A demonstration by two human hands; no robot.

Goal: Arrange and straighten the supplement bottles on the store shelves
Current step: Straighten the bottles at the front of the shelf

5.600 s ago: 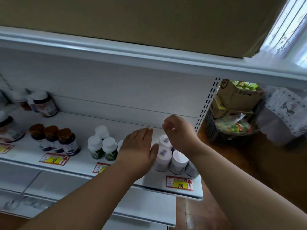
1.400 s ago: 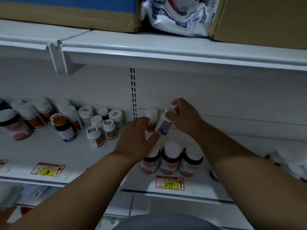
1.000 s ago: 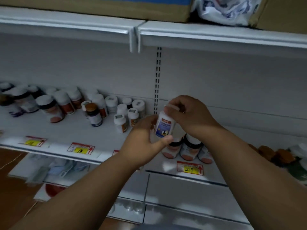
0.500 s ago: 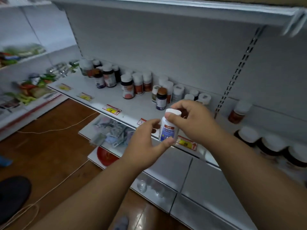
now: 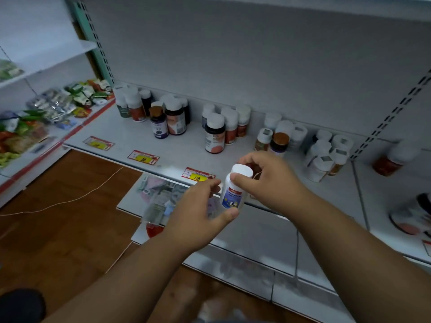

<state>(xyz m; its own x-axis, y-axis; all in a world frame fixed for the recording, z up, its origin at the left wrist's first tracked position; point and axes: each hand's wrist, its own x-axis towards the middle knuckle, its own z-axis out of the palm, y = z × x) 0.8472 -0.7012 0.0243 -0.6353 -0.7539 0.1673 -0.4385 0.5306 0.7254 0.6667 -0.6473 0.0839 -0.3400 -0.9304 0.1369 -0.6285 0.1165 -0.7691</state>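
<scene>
Both hands hold one small white bottle (image 5: 233,193) with a blue label and a white cap, in front of the shelf edge. My left hand (image 5: 198,213) cups its base from below, thumb under the label. My right hand (image 5: 270,180) grips the cap and neck from the right. Behind them the white shelf (image 5: 130,138) carries several supplement bottles in loose groups: a dark bottle with a red-and-white label (image 5: 215,134), a brown-capped bottle (image 5: 159,123), and a cluster of small white bottles (image 5: 326,155) at the right.
Yellow price tags (image 5: 197,176) line the shelf's front edge. A red-labelled bottle (image 5: 391,159) stands past the upright at the right. Snack packets (image 5: 58,106) fill the left-hand shelf unit. A lower shelf holds flat packets (image 5: 158,194). Brown wooden floor with a thin cord lies at lower left.
I lifted the blue-labelled bottle off the back of the shelf, brought it out in both hands, and my view swung left along the shelf.
</scene>
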